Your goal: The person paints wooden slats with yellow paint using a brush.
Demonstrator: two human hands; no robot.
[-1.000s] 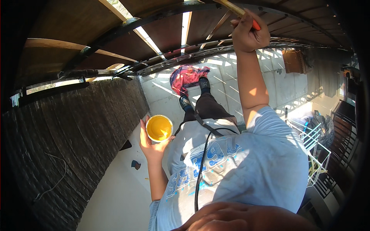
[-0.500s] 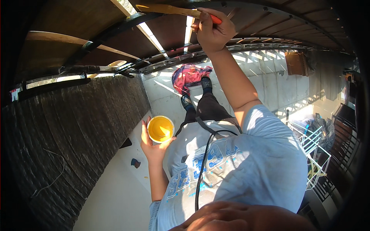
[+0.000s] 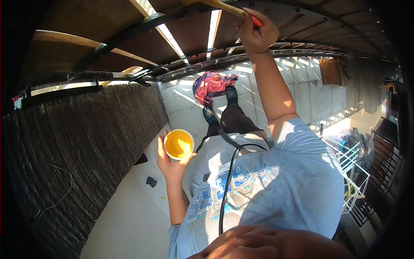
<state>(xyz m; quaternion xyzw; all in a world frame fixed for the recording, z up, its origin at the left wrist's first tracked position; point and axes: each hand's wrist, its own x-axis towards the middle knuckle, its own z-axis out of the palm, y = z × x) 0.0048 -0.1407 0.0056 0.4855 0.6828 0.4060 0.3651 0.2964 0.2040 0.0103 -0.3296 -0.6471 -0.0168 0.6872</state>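
My left hand [image 3: 173, 166] is wrapped round a round white-rimmed tub of yellow paint [image 3: 179, 144], held level beside my waist. Sunlight falls on part of the paint. High up at the top of the view, my right hand [image 3: 261, 32] grips a long paintbrush [image 3: 228, 7] by its orange-red handle end. The brush reaches leftward against the dark slatted fence [image 3: 172, 36], and its far end is cut off by the picture's upper edge. Whether the bristles touch a slat, I cannot tell.
A crumpled red cloth [image 3: 212, 86] lies on the pale floor at my feet. Dark boards [image 3: 86, 151] stand on the left. On the right are a cardboard box [image 3: 331, 72] and a white wire drying rack [image 3: 354, 175]. A small dark scrap [image 3: 151, 181] lies below the boards.
My right hand has moved to the right with the paintbrush, whose far end has passed the picture's upper edge. My left hand and the tub have barely moved.
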